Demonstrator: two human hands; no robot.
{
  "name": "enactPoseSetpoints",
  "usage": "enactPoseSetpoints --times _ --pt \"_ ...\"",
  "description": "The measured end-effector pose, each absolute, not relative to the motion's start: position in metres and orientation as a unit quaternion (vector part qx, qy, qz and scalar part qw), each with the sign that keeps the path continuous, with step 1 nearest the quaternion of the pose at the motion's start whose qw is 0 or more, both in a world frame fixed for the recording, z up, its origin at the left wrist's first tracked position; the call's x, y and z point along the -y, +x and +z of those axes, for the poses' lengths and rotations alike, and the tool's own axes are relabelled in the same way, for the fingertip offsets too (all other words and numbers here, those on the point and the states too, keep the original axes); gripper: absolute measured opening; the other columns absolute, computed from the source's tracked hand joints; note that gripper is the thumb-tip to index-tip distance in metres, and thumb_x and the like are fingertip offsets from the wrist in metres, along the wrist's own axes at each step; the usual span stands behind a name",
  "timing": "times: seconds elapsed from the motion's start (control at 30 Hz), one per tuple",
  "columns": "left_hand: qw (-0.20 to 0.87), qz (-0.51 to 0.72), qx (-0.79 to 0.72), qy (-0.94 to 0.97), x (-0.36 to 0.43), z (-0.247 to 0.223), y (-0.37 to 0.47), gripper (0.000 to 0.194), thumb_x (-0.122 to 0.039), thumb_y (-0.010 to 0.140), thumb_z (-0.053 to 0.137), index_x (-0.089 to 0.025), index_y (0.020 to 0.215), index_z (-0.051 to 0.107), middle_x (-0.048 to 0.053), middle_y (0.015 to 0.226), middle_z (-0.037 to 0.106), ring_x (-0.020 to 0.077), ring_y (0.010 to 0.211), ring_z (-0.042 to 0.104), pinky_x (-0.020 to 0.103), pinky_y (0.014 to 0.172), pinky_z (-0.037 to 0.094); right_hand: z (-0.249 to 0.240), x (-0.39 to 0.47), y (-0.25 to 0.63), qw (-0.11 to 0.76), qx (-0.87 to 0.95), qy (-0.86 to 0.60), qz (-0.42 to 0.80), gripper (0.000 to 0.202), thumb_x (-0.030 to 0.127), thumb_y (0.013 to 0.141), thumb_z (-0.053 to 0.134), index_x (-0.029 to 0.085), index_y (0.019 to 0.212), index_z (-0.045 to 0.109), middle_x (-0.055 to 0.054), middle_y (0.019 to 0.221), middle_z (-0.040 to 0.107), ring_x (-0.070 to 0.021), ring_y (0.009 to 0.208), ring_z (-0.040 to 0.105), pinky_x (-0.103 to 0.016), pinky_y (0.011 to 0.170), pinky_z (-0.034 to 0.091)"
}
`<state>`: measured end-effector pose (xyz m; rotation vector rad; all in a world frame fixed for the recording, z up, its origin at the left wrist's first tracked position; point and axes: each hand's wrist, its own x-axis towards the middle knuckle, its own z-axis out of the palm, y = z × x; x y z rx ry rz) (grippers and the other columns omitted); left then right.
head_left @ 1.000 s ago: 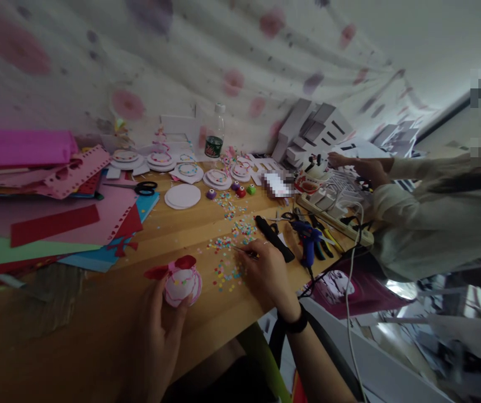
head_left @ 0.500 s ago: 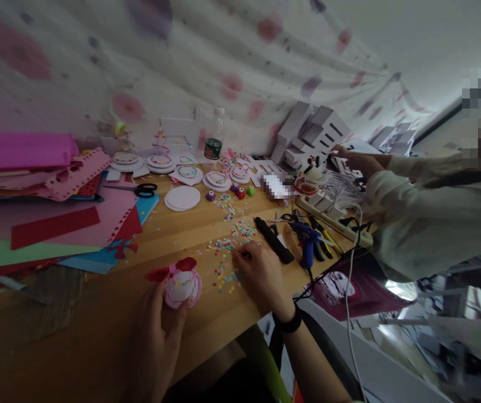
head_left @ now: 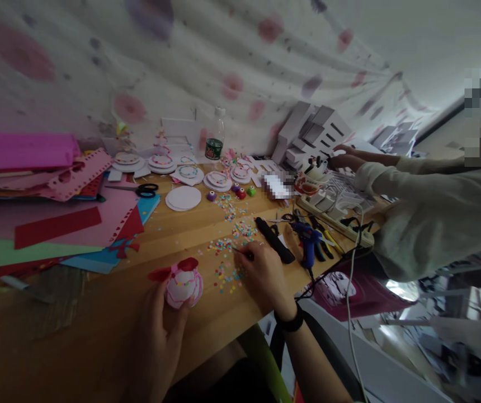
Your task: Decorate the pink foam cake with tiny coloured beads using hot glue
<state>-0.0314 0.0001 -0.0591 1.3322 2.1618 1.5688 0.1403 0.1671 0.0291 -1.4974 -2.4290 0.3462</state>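
Observation:
My left hand [head_left: 165, 324] is closed around a small white paper cake [head_left: 184, 290] with pink trim, colored dots and a red bow [head_left: 188, 265] on top. It holds the cake near the table's front edge. In my right hand [head_left: 265, 274], fingers pinched, is a thin dark pointed tool [head_left: 240, 252]; its exact kind is too small to tell. The tool's tip is at the scattered colored paper dots [head_left: 222, 244]. More dots [head_left: 227, 277] lie between my two hands.
Right of my right hand lie a black cylindrical case [head_left: 274, 239], a blue glue gun [head_left: 307, 246] and pliers [head_left: 328, 240]. Colored paper sheets [head_left: 56, 224] pile up at left. Decorated white discs [head_left: 217, 180] and a bottle [head_left: 214, 140] stand behind. A co-worker's sleeve [head_left: 425, 207] reaches in from the right.
Both my hands stay nearly in place, the left still on the cake and the right on the thin tool. The co-worker's arms have shifted slightly near the white models.

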Motion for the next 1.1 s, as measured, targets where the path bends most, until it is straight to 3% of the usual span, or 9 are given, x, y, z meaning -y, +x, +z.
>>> enactPoseSetpoints --times 0.3,0.63,0.8,1.1 --pt "0.084 0.523 -0.726 0.439 -0.001 -0.056 -0.030 0.060 -0.054 0.086 0.062 -0.017 0.133 0.054 0.021 0.133 0.063 0.0366 0.122 0.061 0.057 0.100 0.051 0.031 -0.166 0.142 0.136 0.834 -0.521 0.122 0.010 0.021 0.089 0.068 0.017 0.086 0.077 -0.008 0.086 0.077 -0.0219 0.082 0.069 -0.027 0.068 0.041" --pt "0.075 0.512 -0.729 0.449 -0.002 -0.046 -0.031 0.056 -0.056 0.087 0.060 -0.018 0.128 0.058 0.016 0.124 0.068 0.0323 0.116 0.065 0.051 0.096 0.055 0.032 -0.163 0.142 0.144 0.828 -0.528 0.119 0.010 0.017 0.088 0.067 0.017 0.086 0.076 -0.009 0.086 0.078 -0.0220 0.082 0.069 -0.027 0.068 0.042" --pt "0.092 0.514 -0.732 0.438 -0.001 -0.049 -0.032 0.059 -0.057 0.086 0.060 -0.018 0.130 0.057 0.018 0.128 0.066 0.0337 0.120 0.062 0.054 0.101 0.051 0.033 -0.163 0.144 0.146 0.832 -0.522 0.115 0.011 0.021 0.090 0.066 0.018 0.088 0.076 -0.008 0.086 0.077 -0.0219 0.081 0.068 -0.028 0.068 0.041" --pt "0.068 0.517 -0.723 0.454 -0.003 -0.049 -0.032 0.054 -0.053 0.088 0.060 -0.018 0.129 0.057 0.018 0.124 0.068 0.0322 0.115 0.065 0.051 0.097 0.055 0.029 -0.160 0.135 0.137 0.842 -0.509 0.113 0.014 0.019 0.092 0.063 0.016 0.085 0.074 -0.009 0.086 0.075 -0.0209 0.081 0.066 -0.028 0.068 0.041"
